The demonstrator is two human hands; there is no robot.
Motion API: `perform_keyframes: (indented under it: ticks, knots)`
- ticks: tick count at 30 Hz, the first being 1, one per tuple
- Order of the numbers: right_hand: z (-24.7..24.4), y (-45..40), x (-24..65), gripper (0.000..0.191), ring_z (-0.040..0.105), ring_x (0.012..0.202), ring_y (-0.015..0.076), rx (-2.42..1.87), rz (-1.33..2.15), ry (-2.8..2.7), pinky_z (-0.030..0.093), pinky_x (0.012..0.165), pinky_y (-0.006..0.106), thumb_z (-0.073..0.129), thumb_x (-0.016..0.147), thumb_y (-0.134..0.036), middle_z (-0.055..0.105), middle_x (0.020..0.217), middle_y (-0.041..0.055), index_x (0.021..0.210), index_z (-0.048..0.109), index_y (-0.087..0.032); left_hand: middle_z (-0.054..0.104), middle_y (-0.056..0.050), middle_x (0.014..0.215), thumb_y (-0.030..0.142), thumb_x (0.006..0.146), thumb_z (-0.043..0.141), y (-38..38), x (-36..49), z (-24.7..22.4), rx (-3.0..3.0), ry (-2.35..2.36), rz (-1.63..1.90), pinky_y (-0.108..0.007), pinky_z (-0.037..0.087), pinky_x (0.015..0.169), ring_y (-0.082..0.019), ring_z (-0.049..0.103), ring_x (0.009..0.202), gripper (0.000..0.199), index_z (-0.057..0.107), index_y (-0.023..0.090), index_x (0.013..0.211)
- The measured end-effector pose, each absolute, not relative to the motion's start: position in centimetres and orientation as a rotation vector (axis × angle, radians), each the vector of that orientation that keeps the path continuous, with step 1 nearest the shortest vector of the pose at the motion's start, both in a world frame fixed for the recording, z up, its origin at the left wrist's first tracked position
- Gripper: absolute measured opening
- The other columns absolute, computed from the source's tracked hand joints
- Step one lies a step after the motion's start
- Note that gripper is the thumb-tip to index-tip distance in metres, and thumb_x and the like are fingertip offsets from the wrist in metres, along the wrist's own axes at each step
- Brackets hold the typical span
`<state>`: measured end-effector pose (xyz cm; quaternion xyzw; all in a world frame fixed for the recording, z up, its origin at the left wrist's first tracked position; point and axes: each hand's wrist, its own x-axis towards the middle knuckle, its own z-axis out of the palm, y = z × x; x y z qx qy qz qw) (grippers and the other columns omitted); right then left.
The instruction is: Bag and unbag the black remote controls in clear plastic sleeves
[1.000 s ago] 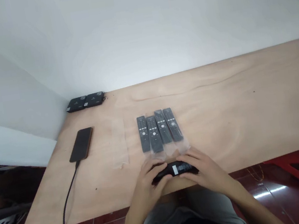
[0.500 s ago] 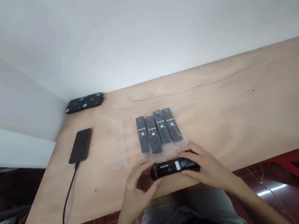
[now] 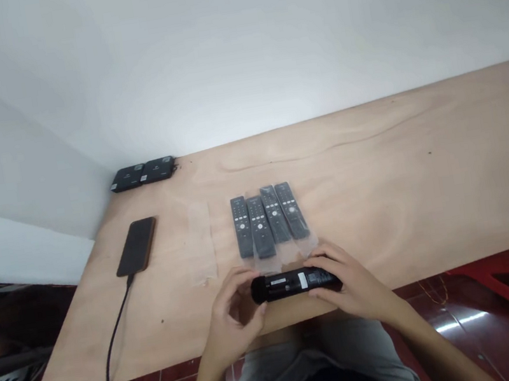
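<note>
Observation, head camera. Both hands sit low at centre frame, at the near edge of a plywood tabletop [image 3: 395,194]. Between them we record a black remote control [image 3: 296,284], its long axis running across the frame, roughly parallel to that edge, with a white label facing up. We cannot tell whether it bears on the wood or is carried clear of it.

The right hand [image 3: 356,284] is closed around the right end, fingers over the top, and it covers more of the remote's length. It is the nearer hand to the label. The left hand [image 3: 232,310] is cupped narrowly at the left end, with a gap in the palm. It lies at or against the end, but we cannot tell whether it grips.

Just beyond the remote, four remote controls in clear plastic sleeves [image 3: 266,221] lie side by side, their long axes pointing away from us. A loose clear plastic sleeve [image 3: 201,242] lies to their left. Further left are a smartphone [image 3: 136,246] and its black cable [image 3: 115,348], which drops off the table at lower left. Two flat black boxes [image 3: 143,174] sit at the upper-left corner, against the wall.
</note>
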<state>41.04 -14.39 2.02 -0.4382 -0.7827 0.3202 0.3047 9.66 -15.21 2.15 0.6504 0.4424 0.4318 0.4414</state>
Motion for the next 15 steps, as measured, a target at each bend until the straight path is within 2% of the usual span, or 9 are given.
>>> perform_keyframes:
  ticks: [8, 15]
  knots:
    - [2.2, -14.27, 41.06, 0.041, 0.066, 0.125, 0.0334, -1.136, 0.85, -2.069, 0.061, 0.108, 0.052, 0.08, 0.102, -0.031, 0.068, 0.134, 0.012, 0.142, 0.068, -0.029, 0.069, -0.013, 0.132, 0.02, 0.096, 0.079, -15.08, 9.6, 2.43, 1.625, 1.071, 1.057, -0.044, 0.065, 0.106, -0.03, 0.073, 0.123, 0.038, 0.077, 0.027, 0.133]
    - [2.03, -14.32, 41.11, 0.042, 0.066, 0.128, 0.0331, -1.14, 0.849, -2.064, 0.06, 0.11, 0.052, 0.08, 0.103, -0.03, 0.067, 0.136, 0.0122, 0.143, 0.067, -0.029, 0.073, -0.013, 0.134, 0.026, 0.094, 0.088, -15.03, 9.27, 1.69, 1.619, 1.08, 1.075, -0.045, 0.064, 0.108, -0.03, 0.075, 0.124, 0.044, 0.08, 0.03, 0.137]
